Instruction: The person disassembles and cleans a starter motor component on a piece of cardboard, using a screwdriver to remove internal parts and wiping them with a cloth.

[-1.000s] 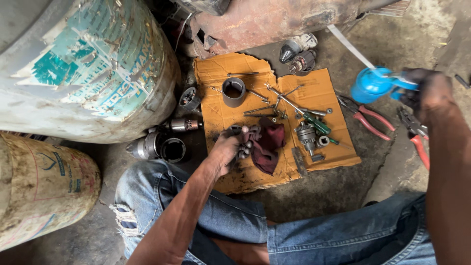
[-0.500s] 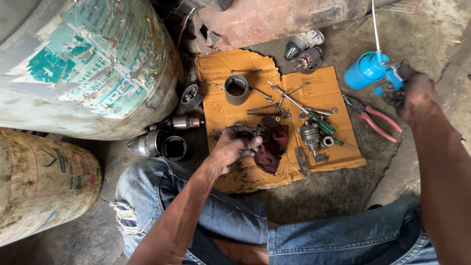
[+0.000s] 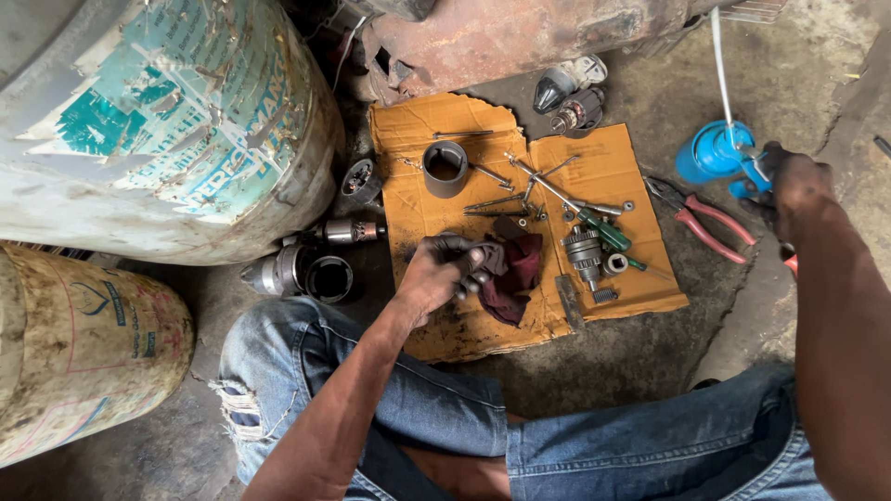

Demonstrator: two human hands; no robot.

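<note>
My left hand (image 3: 444, 271) rests on the orange cardboard sheet (image 3: 418, 199), its fingers curled around a small dark metal part beside a dark red rag (image 3: 516, 272). My right hand (image 3: 789, 190) is out at the right, closed on the trigger handle of a blue oil can (image 3: 707, 153) with a long thin spout. On the cardboard lie a grey metal ring (image 3: 445, 167), a gear assembly (image 3: 585, 252), a green-handled screwdriver (image 3: 603, 229), thin rods and small washers.
A large painted drum (image 3: 158, 121) and a dirty barrel (image 3: 83, 343) fill the left. A motor housing (image 3: 306, 272) and an armature (image 3: 353, 230) lie by the cardboard. Red-handled pliers (image 3: 705, 223) lie on the concrete at right. My jeans-clad legs cross the bottom.
My right hand has moved in from the far right and closed on the blue oil can. My left hand stays at the rag with the small part.
</note>
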